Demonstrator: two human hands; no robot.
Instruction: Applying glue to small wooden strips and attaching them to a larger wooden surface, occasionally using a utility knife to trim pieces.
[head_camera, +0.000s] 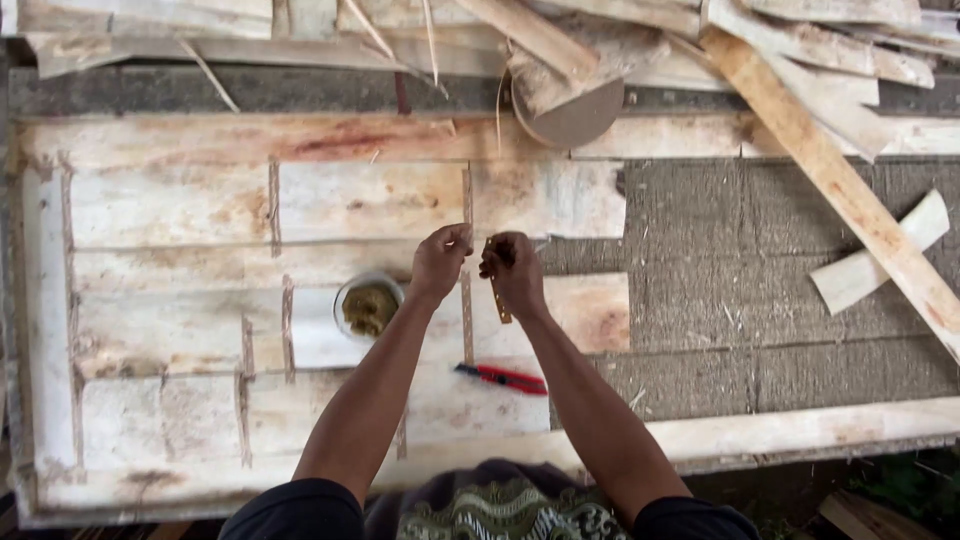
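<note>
Both my hands meet above a pale wooden panel (200, 300) made of joined boards. My right hand (512, 272) grips a thin, narrow brownish strip (499, 300) that hangs down from its fingers. My left hand (441, 260) pinches at the strip's top end, fingers closed beside the right hand. A small round white tub (368, 305) of greenish-yellow paste sits on the panel just left of my left wrist. A red and black cutter knife (503, 379) lies on the panel below my right forearm.
Loose planks and offcuts (830, 170) are piled across the top and right. A round brown disc (575, 115) rests at the panel's top edge. Rough grey surface (760, 290) shows to the right. A long pale board (800, 430) runs along the near edge.
</note>
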